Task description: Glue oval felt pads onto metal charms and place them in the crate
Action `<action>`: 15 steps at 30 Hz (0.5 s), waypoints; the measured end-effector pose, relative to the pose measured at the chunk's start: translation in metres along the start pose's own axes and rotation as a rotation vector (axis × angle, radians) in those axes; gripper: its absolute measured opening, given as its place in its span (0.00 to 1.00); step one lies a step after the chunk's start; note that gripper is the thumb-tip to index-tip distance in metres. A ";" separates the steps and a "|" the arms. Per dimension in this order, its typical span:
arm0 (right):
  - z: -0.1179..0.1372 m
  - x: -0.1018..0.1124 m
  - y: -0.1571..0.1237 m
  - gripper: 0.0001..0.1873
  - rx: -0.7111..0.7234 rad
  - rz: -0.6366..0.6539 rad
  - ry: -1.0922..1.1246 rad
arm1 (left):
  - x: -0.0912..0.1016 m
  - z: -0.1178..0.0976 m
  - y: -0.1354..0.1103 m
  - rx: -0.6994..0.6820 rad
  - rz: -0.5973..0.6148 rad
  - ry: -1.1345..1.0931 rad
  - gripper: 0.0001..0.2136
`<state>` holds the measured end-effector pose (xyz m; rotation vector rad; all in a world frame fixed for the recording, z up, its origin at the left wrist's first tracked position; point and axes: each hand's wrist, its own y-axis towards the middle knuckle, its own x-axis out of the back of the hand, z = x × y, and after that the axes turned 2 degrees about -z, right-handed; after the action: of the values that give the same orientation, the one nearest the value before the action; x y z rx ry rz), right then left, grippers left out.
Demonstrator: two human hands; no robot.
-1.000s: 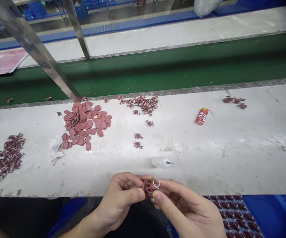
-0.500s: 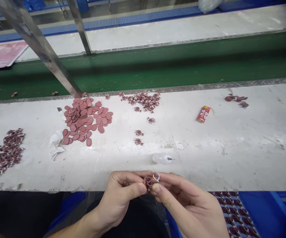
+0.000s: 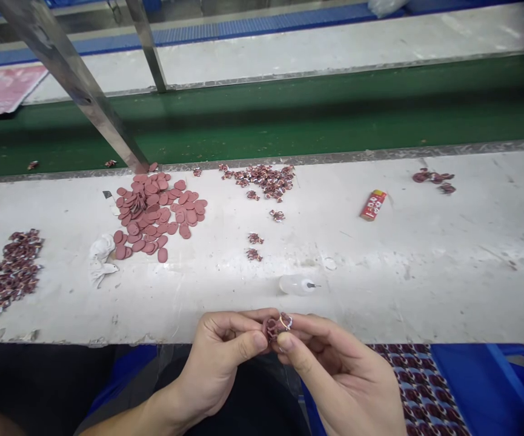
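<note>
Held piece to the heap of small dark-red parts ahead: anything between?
Yes, in the head view: a translucent bottle on its side, slightly right of the direct line from the held piece, then a few loose parts before the heap.

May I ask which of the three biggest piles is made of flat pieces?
The pile of flat, dusty-pink oval discs beside a crumpled white scrap; the other two piles hold knobbly, dark-red pieces.

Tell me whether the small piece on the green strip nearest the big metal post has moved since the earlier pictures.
Yes: the small piece has shifted rightward along the green strip, and now lies closer to the big metal post.
</note>
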<state>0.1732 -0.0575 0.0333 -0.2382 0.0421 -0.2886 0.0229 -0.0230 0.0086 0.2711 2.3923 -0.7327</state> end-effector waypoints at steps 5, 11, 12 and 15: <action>-0.005 -0.002 -0.001 0.07 0.042 -0.006 0.028 | -0.001 0.002 -0.002 -0.018 0.008 0.004 0.03; -0.001 -0.006 0.000 0.06 0.066 -0.031 0.056 | 0.000 0.002 0.000 -0.015 -0.025 0.026 0.03; 0.000 -0.007 0.001 0.06 0.067 -0.034 0.064 | 0.000 0.002 0.000 -0.015 -0.024 0.033 0.03; 0.000 -0.008 0.005 0.05 0.050 -0.029 0.082 | -0.002 0.005 -0.002 -0.025 -0.039 0.025 0.03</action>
<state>0.1668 -0.0508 0.0321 -0.1777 0.1127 -0.3274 0.0263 -0.0273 0.0069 0.2257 2.4342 -0.7209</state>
